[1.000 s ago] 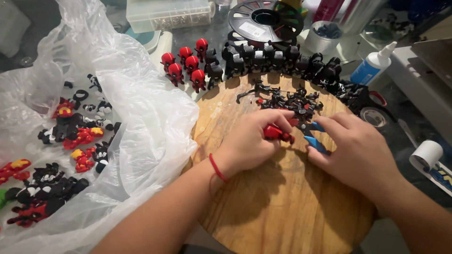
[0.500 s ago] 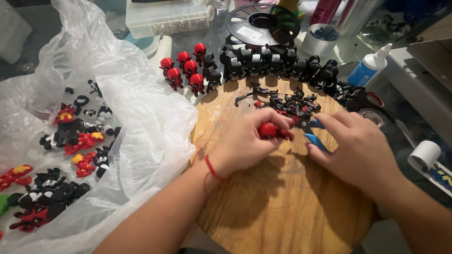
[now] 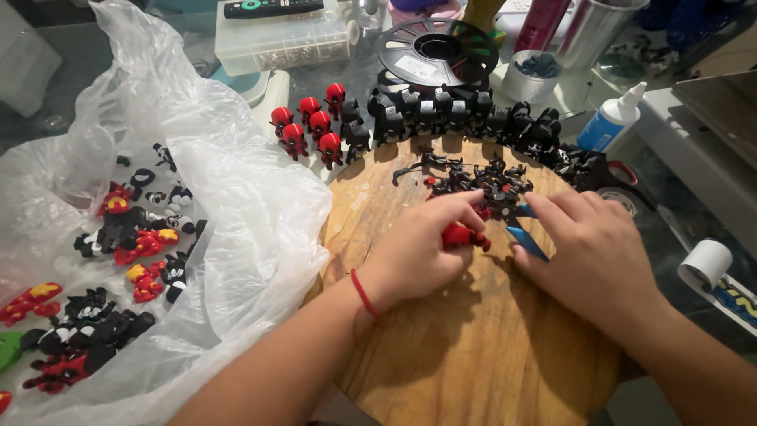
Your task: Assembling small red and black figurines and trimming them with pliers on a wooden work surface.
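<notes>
My left hand rests on a round wooden board and pinches a small red figure piece. My right hand lies beside it, fingers around a blue-handled tool whose tip points at the red piece. Just beyond both hands sits a pile of small black and red parts. A red string circles my left wrist.
Rows of red figures and black figures line the board's far edge. A clear plastic bag with more figures lies at left. A filament spool, glue bottle, parts box and tape roll stand around.
The camera has tilted slightly. My left hand has turned the red piece a little between its fingers; my right hand stays close with the blue tool.
</notes>
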